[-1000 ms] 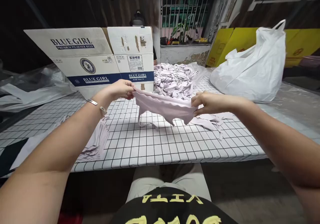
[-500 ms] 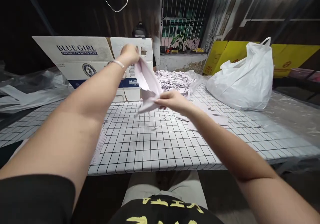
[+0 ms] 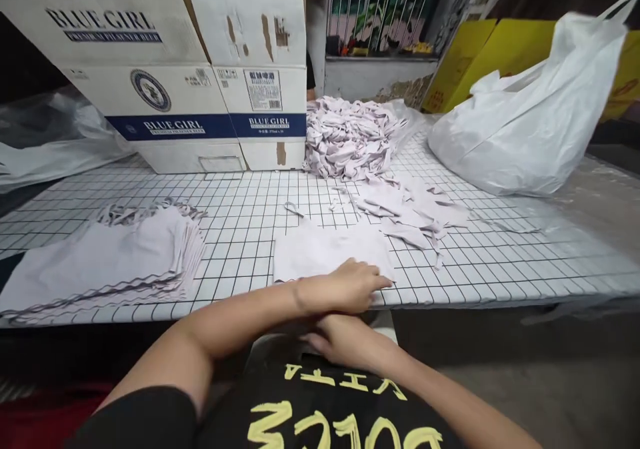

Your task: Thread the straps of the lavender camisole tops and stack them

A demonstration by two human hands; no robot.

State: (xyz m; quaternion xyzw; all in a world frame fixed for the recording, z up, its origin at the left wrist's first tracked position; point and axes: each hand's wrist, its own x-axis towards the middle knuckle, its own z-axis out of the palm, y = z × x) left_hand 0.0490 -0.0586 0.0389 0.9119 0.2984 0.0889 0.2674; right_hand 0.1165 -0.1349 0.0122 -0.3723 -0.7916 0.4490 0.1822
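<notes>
left hand (image 3: 353,285) at cloth (image 3: 325,249) edge | right hand (image 3: 347,339) lower | grips unclear

Pale cloth (image 3: 325,249) lies flat on gridded table (image 3: 240,235)

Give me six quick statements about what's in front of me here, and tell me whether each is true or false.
1. The left hand is at the front edge of the flat cloth. True.
2. The stack of cloths is right of the flat cloth. False: the stack of cloths is to its left.
3. The white bag stands in front of yellow cardboard. True.
4. The right hand holds the white bag. False: the right hand is below the left hand in the picture, near the wearer's body.
5. The crumpled heap lies right of the printed carton. True.
6. The tablecloth is plain. False: the tablecloth has a dark grid.
</notes>
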